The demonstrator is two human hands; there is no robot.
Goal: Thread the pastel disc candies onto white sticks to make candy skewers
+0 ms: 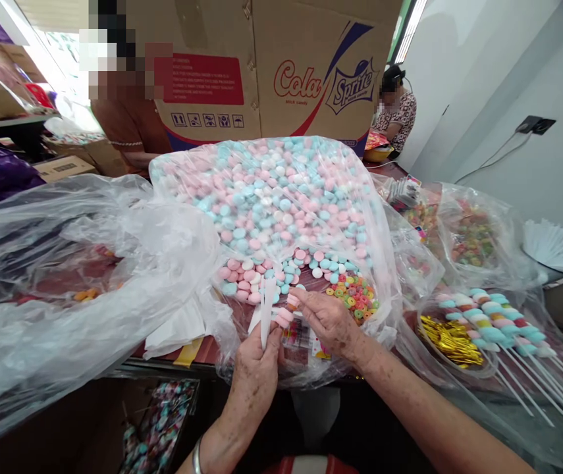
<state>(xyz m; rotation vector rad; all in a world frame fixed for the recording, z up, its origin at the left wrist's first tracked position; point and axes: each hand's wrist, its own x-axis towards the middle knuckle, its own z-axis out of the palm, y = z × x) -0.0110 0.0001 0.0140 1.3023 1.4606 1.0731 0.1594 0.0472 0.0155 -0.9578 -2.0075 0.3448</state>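
My left hand (256,362) is closed around several white sticks (267,306) that point upward. From the same hand juts a candy skewer with pink marshmallows (284,317) and a brownish piece above them. My right hand (328,322) pinches the top of that skewer between thumb and fingers. Just beyond both hands lie loose pink, blue and white marshmallows (246,280), spilling from a large clear bag (281,197) full of them. Beside my right hand is a pile of colourful ring-shaped gummies (353,296).
At the right, finished-looking marshmallow skewers (498,322) lie beside a tub of gold twist ties (452,339). More white sticks (562,243) stand behind. Crumpled plastic (88,263) covers the left side. A box of wrapped candy (160,421) is below. Large carton (281,72) and two people are beyond.
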